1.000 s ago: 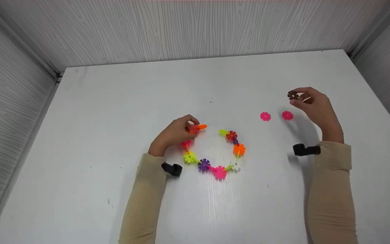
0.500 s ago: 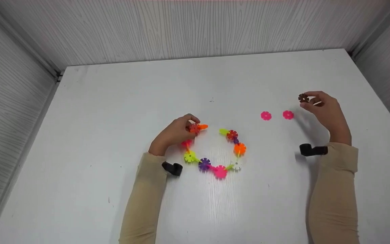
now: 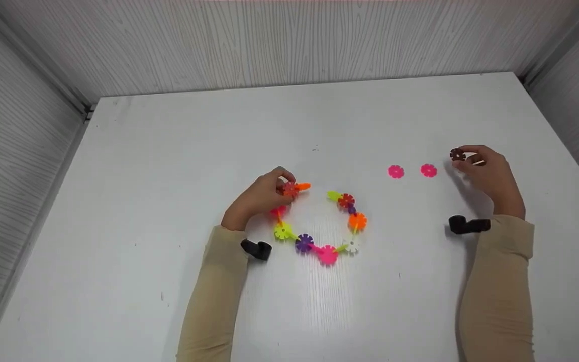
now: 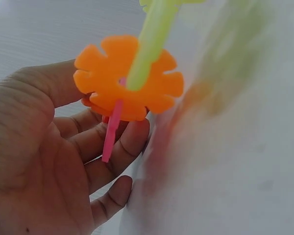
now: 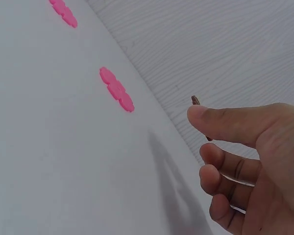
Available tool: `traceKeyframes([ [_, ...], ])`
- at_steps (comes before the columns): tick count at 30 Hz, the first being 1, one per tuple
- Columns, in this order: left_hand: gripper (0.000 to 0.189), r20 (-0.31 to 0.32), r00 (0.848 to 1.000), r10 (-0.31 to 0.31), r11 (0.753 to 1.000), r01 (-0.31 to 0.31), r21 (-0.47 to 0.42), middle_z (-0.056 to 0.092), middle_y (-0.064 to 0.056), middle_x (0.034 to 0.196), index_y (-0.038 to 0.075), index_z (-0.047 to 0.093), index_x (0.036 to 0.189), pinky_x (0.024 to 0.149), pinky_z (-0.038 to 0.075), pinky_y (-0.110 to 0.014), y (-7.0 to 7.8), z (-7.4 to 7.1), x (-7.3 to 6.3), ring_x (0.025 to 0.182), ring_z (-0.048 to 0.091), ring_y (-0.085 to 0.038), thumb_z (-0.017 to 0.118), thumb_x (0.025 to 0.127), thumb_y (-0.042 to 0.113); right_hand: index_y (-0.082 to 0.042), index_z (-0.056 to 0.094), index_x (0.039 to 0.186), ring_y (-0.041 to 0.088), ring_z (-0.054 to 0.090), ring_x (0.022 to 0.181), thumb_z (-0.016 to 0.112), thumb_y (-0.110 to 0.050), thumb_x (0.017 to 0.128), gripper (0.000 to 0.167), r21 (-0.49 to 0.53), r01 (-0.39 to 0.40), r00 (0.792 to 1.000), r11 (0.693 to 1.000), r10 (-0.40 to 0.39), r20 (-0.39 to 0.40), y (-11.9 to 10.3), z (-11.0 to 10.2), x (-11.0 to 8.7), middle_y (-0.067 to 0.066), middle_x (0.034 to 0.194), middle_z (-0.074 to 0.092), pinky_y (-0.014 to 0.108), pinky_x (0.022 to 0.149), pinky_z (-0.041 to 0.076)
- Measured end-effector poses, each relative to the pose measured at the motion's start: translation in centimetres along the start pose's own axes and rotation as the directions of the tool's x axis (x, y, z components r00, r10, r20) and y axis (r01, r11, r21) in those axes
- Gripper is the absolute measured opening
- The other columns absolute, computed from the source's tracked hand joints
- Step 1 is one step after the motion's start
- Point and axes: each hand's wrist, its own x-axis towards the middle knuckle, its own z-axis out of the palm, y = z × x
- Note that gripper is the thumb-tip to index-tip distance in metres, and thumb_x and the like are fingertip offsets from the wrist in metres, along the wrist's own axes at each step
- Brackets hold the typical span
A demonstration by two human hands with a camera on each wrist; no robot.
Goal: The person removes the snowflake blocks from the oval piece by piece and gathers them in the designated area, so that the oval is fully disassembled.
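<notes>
A chain of colourful notched plastic discs (image 3: 327,255) curves in an open ring on the table. My left hand (image 3: 259,197) pinches a red disc (image 3: 290,189) at the chain's left end, with an orange disc (image 3: 303,186) sticking out to the right of it. In the left wrist view, an orange disc (image 4: 103,73) with pink and yellow-green discs slotted into it hangs in front of the fingers. Over to the right, my right hand (image 3: 493,173) holds a brown disc (image 3: 458,155) between thumb and finger above the table; in the right wrist view the thumb mostly covers it.
Two loose pink discs, the left one (image 3: 396,172) and the right one (image 3: 428,171), lie flat between the ring and my right hand. The white table (image 3: 118,201) meets a wood-grain panel (image 3: 289,45) at the back. More panels stand at both sides.
My right hand has moved right and toward me, lower in the head view, with the brown disc. My left hand stays almost still on the chain's end.
</notes>
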Motion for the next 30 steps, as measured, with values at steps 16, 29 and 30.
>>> traceKeyframes([
  [16,0.036,-0.001,1.000,0.010,1.000,-0.010,0.006,0.063,-0.009,0.106,0.017,0.052,0.122,0.073,0.047,-0.027,0.0,0.0,0.0,0.079,0.053,-0.019,0.064,0.088,0.021,-0.015,0.044,0.143,0.021,0.047,0.095,0.055,-0.050,0.093,0.062,-0.012,-0.054,0.998,0.998,0.054,0.025,1.3,0.0,-0.1,0.009,0.114,0.049,0.025,0.072,0.043],
  [29,0.036,-0.013,1.000,-0.007,1.000,0.007,0.004,0.064,-0.007,0.111,0.018,0.054,0.120,0.080,0.049,-0.031,-0.1,0.0,0.1,0.088,0.056,-0.021,0.067,0.088,0.026,-0.010,0.047,0.142,0.026,0.042,0.114,0.058,-0.044,0.093,0.061,-0.009,-0.062,0.995,0.998,0.063,0.077,1.2,0.2,0.0,0.017,0.132,0.046,0.035,0.091,0.037],
  [30,0.036,-0.013,1.000,-0.006,1.000,0.006,0.004,0.064,-0.007,0.112,0.017,0.054,0.120,0.081,0.049,-0.031,-0.1,0.0,0.1,0.089,0.056,-0.021,0.067,0.088,0.026,-0.010,0.047,0.143,0.026,0.042,0.115,0.058,-0.043,0.093,0.061,-0.009,-0.063,0.995,0.998,0.064,0.078,1.2,0.3,0.0,0.018,0.133,0.046,0.035,0.092,0.037],
])
